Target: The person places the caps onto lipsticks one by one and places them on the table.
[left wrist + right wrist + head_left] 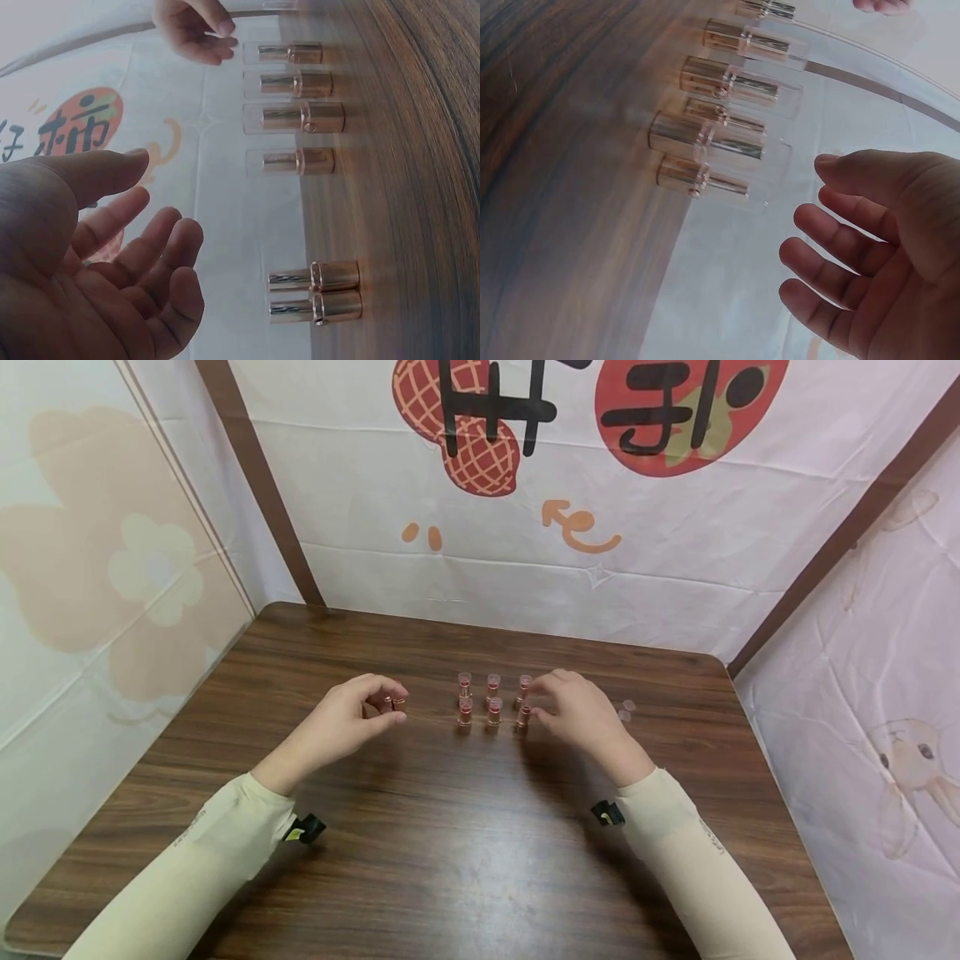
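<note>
Small rose-gold lipstick tubes with clear caps (pixel 493 714) stand upright in two short rows near the table's middle. My left hand (pixel 345 714) is at the left of these rows, thumb and fingers apart and loosely bent. A pair of lipsticks (pixel 398 702) shows by its fingertips; the left wrist view has this pair (pixel 336 304) side by side, with the hand above them and its palm bare. Over the rightmost lipsticks (pixel 705 139) hovers my right hand (pixel 581 710), its fingers relaxed, spread and holding nothing in the right wrist view.
Small clear round pieces (pixel 627 708) lie right of the right hand. The brown wood-grain table (pixel 450 852) ends at a white printed cloth (pixel 480 568) behind it. Printed cloth panels hang at both sides. Dark wrist straps show on both sleeves.
</note>
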`<action>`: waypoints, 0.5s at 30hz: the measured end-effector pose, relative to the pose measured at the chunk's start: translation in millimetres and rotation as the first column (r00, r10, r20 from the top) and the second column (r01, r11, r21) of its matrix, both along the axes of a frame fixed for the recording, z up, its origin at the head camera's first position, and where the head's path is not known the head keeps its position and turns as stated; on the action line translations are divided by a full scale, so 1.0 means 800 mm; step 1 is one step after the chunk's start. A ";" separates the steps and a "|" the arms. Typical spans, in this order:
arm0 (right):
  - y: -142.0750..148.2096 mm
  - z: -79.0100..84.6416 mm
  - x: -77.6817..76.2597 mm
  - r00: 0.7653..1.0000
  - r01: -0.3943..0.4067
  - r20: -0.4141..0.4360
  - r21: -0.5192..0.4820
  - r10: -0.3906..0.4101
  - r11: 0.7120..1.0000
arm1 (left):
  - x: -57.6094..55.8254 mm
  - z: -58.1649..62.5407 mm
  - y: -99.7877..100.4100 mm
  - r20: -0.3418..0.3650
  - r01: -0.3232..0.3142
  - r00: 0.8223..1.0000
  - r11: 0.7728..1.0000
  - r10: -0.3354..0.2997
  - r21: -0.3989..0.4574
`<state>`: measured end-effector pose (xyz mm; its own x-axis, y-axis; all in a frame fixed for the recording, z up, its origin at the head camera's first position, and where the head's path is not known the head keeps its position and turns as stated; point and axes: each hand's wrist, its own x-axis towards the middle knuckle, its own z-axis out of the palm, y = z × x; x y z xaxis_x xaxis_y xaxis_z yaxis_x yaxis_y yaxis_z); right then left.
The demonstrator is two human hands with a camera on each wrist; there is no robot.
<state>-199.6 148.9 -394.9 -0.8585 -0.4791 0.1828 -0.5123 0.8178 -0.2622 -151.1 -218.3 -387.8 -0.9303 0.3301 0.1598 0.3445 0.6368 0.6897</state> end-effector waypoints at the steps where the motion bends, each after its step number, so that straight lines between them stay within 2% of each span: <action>1: 0.003 0.002 0.002 1.000 -0.001 -0.007 -0.005 0.001 1.000 | 0.000 0.000 -0.001 0.001 -0.005 1.000 1.000 0.005 0.001; 6: 0.017 0.012 0.010 0.999 0.015 -0.034 -0.010 -0.015 1.000 | -0.005 -0.002 -0.005 -0.011 -0.038 0.999 0.999 0.038 -0.008; 10: 0.034 0.017 0.014 0.998 0.032 -0.058 -0.012 -0.033 0.999 | -0.012 -0.005 -0.011 -0.027 -0.088 0.996 0.996 0.088 -0.028; 15: 0.055 0.021 0.017 0.997 0.064 -0.049 -0.022 -0.065 0.998 | -0.024 -0.010 -0.022 0.000 -0.146 0.989 0.988 0.146 -0.040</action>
